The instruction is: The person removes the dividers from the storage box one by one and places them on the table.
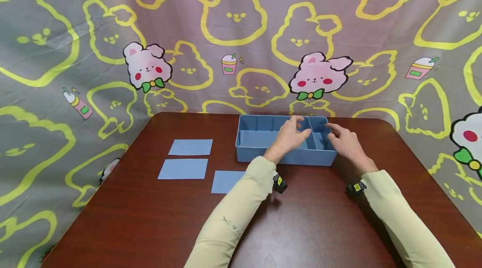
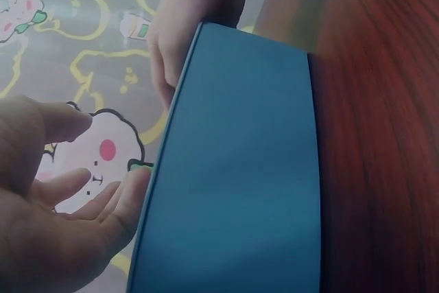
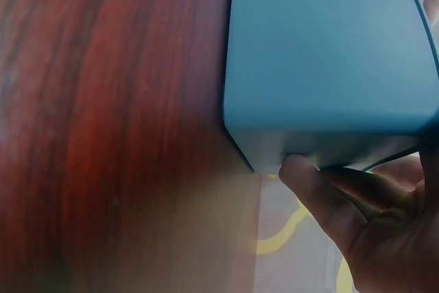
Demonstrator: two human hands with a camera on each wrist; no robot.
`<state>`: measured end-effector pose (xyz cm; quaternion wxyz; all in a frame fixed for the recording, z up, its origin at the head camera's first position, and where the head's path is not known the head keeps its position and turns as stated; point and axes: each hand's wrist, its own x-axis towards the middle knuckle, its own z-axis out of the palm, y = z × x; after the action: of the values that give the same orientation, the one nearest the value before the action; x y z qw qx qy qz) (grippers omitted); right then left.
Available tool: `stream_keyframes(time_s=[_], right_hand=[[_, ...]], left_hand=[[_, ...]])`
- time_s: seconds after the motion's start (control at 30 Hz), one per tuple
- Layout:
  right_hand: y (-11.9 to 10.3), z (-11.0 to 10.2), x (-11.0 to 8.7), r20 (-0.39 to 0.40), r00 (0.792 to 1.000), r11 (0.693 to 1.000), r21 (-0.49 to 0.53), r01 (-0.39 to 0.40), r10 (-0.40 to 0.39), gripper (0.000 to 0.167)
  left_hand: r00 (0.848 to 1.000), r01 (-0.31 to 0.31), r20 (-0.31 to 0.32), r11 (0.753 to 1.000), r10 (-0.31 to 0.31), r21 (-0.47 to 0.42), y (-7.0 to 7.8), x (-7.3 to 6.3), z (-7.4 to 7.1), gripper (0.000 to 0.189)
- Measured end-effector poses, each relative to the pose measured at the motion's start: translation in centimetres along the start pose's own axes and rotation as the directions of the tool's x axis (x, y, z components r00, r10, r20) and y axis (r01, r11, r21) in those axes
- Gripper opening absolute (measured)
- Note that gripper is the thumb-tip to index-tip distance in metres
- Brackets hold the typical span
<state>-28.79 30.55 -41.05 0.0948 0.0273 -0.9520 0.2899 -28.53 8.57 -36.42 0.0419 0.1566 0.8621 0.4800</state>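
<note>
A long blue box (image 1: 263, 155) with dividers inside stands at the far side of the table. Above its opening hovers my left hand (image 1: 289, 135), fingers apart and loosely bent, holding nothing; the left wrist view shows the same left hand (image 2: 62, 211) beside the rim. At the box's right end is my right hand (image 1: 348, 144), fingers loosely bent toward the corner compartment. In the right wrist view, the thumb of the right hand (image 3: 391, 231) overlaps the box's end wall (image 3: 264, 149), and its other fingers are partly hidden.
Three flat blue rectangular pieces lie on the brown table (image 1: 124, 213) left of the box: a rear piece (image 1: 191, 147), a middle piece (image 1: 183, 169) and a front piece (image 1: 225, 181) partly covered by my left sleeve (image 1: 229, 217). A patterned curtain (image 1: 260, 4) hangs behind the table.
</note>
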Motion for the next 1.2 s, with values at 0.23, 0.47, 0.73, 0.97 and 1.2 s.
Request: stream_keyframes(time_s=[0.23, 0.47, 0.73, 0.97, 1.2], right_hand=[[0.0, 0.0, 0.1, 0.003, 1.000, 1.000, 0.013, -0.009, 0.009, 0.046], [0.1, 0.0, 0.1, -0.007, 1.000, 1.000, 0.004, 0.004, -0.004, 0.045], [-0.1, 0.1, 0.2, 0.004, 1.000, 1.000, 0.005, -0.015, 0.015, 0.046], [-0.1, -0.1, 0.0, 0.006, 1.000, 1.000, 0.006, 0.003, -0.003, 0.046], [-0.1, -0.2, 0.0, 0.012, 1.000, 1.000, 0.019, -0.005, 0.005, 0.046]], left_hand=[[0.999, 0.035, -0.002, 0.999, -0.035, 0.006, 0.3, 0.8, 0.8, 0.049], [0.997, 0.078, -0.013, 0.997, -0.078, 0.015, 0.1, 1.6, 1.6, 0.050], [0.994, 0.106, 0.010, 0.994, -0.106, 0.013, -0.3, 2.3, 2.3, 0.054], [0.994, 0.112, 0.011, 0.994, -0.112, 0.014, -0.4, 2.7, 2.7, 0.055], [0.991, 0.130, 0.014, 0.991, -0.130, -0.020, 0.2, 3.0, 3.4, 0.054]])
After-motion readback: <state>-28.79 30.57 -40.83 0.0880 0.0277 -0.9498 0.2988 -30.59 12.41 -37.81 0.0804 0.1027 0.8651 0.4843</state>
